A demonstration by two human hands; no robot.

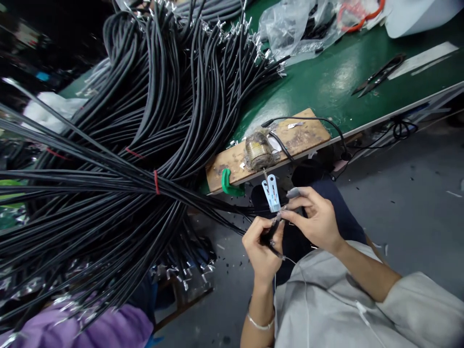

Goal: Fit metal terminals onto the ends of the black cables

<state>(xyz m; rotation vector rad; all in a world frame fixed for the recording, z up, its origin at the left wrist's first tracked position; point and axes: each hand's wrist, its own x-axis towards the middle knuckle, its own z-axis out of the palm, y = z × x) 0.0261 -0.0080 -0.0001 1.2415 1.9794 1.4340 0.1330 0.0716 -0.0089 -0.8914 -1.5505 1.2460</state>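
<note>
My left hand is closed around the ends of several black cables, which run from the large bundle on the left. Close beside it, my right hand pinches at the cable tips, with a grey cover on one finger. What exactly lies between its fingertips is too small to tell. Just above both hands, a light-blue clothespin hangs on a thin shaft from a small taped motor. That motor sits on a wooden board at the table's edge.
A green clamp grips the board. Heaped black cables, tied with a red band, cover the table's left side. Thread snips, plastic bags and orange-handled scissors lie farther back. A person in purple is at lower left.
</note>
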